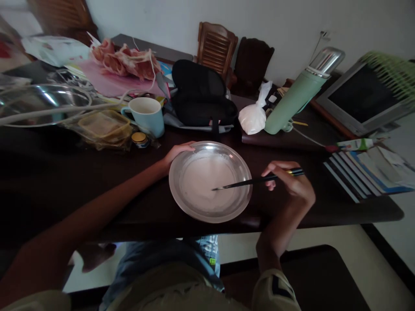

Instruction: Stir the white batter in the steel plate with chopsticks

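Observation:
A shiny metal bowl [177,196] sits near the front edge of the dark table, with a pale, smooth liquid mixture [204,175] in it. My left hand [179,152] grips the bowl's rim at its upper left; the fingers are partly hidden behind the rim. In my right hand [288,179], to the right of the bowl, is a pair of black chopsticks [249,182] with gold bands, held between thumb and fingers. Their tips reach over the bowl's right rim and touch the mixture near its middle.
Behind the bowl stand a light blue mug [151,119], a small yellow-lidded jar [140,139], a black case [202,97], a tied bag of white powder [253,117] and a tall green thermos [296,97]. Books [353,175] lie at the right, a glass bowl [76,97] at the left.

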Available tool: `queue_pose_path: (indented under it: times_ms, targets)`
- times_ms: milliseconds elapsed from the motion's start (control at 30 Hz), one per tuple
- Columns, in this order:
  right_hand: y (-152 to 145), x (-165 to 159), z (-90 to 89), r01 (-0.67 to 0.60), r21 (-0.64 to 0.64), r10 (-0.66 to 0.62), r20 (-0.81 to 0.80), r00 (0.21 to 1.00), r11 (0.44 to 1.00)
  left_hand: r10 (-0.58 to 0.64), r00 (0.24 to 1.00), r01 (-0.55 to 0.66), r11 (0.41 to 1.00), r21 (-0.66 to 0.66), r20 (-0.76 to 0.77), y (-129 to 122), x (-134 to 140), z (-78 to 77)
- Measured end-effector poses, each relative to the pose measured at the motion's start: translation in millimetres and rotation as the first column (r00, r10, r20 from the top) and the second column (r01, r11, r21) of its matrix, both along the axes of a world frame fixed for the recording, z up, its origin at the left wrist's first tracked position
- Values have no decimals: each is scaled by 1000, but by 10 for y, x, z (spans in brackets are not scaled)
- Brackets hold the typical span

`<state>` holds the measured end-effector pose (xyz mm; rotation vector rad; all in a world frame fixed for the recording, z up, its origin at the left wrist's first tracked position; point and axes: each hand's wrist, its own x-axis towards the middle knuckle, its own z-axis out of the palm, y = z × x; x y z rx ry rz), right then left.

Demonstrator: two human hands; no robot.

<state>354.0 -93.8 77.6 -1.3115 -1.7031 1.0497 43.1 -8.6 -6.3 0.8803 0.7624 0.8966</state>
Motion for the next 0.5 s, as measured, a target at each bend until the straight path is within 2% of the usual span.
queue_pose_path:
  times_ms: [67,100,233,300,367,400,500]
  targets:
    - [8,7,-6,135,68,-132,-47,990,988,-4,1000,4,1000,-2,-12,3,-3,-8]
    - [12,3,-9,141,82,-137,-56,989,987,-10,1000,10,1000,1,-16,6,-4,-13]
    - [15,-22,-12,-97,-34,97,-5,995,995,-20,1000,20,999,27,-14,14,-8,-22]
    - [18,-28,-10,-29,-29,28,-8,1000,999,-7,1000,8,1000,24,-9,14,-9,-20]
    - [27,-43,-10,112,43,-110,-43,993,993,-4,1000,4,1000,7,-9,13,-8,-20]
    - [32,-54,-10,127,66,-124,-55,991,990,-8,1000,8,1000,-2,-10,13,-7,-21]
    - [40,-77,-13,-55,8,55,-29,998,998,-3,1000,3,1000,-5,3,16,-2,-27]
